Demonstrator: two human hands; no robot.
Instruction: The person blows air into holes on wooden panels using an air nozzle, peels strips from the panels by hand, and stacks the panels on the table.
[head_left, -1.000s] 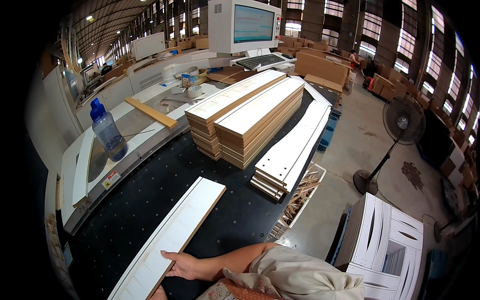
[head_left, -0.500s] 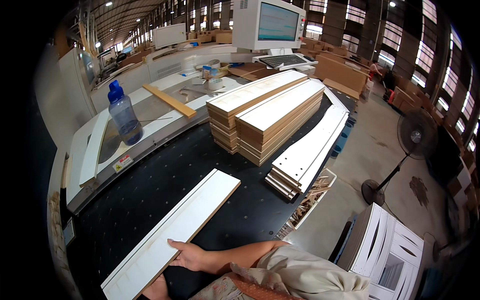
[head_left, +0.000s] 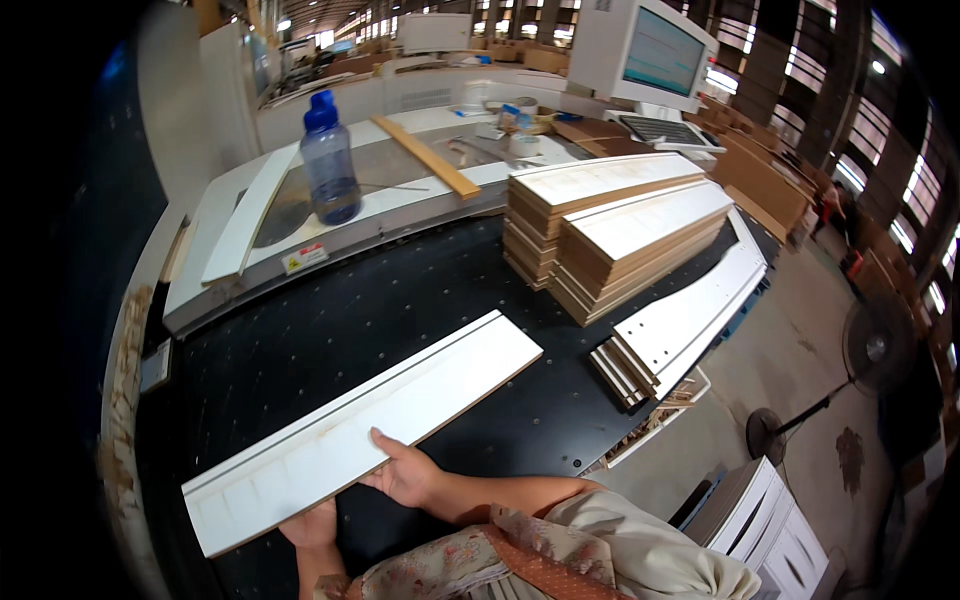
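Steadying the white board (head_left: 345, 422), I'd guess, just ahead of the right hand (head_left: 407, 477) pinching its near edge; left hand (head_left: 314, 526) partly underneath, grip unreadable from here; next move likely wants it level.

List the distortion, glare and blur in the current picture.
Head view: fisheye corners go black, and the tall, pale, multi-paned windows bend toward the right rim, glaring white in places; head view: the round, dark-caged standing fan looks smeared; head view: the long, white, grooved board appears fairly crisp.
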